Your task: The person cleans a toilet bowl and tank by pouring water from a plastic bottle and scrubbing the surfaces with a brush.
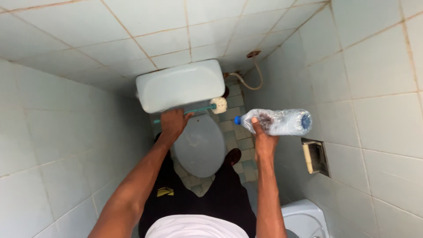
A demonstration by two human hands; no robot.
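My left hand (173, 123) grips the teal handle of a toilet brush (218, 105), held level over the toilet with its white bristle head pointing right, just under the cistern (179, 85). My right hand (263, 140) holds a crumpled clear plastic bottle (277, 122) on its side, blue cap toward the left, at the right of the bowl. Below both hands the pale blue toilet lid (200, 145) is down.
Tiled walls close in on both sides. A recessed paper holder (314, 156) sits in the right wall. A hose (253, 79) loops behind the cistern. A white basin edge (306, 218) shows at the bottom right. My dark trousers and feet stand astride the bowl.
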